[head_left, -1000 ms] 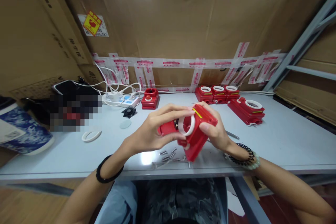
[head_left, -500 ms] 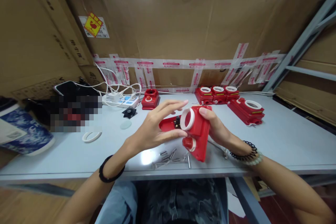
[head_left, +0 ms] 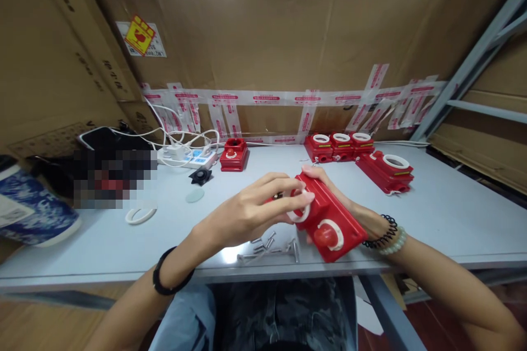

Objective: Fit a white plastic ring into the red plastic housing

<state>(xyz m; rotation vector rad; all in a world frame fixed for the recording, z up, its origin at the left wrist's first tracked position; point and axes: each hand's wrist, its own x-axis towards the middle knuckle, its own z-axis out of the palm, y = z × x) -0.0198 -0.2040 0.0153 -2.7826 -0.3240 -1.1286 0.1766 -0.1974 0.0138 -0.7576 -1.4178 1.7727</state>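
A red plastic housing [head_left: 335, 214] is tilted in the air over the front of the desk, its red dome [head_left: 326, 236] toward me. My right hand [head_left: 358, 214] wraps around its far side and underside, closed on it. My left hand [head_left: 247, 208] has its fingers bent over the white ring [head_left: 303, 215] around the housing's round opening, gripping it; its thumb is mostly hidden. Just behind the left fingers shows a bit of a red part [head_left: 269, 199] with a small metal piece. Several metal pins [head_left: 269, 242] lie on the desk below.
Several similar red housings with white rings [head_left: 341, 148] stand at the back right; another without a ring [head_left: 234, 156] is back left. A loose white ring [head_left: 140, 215], clear disc [head_left: 195, 196], black part [head_left: 201, 176], power strip [head_left: 187, 157] and patterned cup [head_left: 37, 203] are left.
The housing has turned, so its dome end now points down and right. My left fingers have curled over the white ring, and my right thumb has left the front face.
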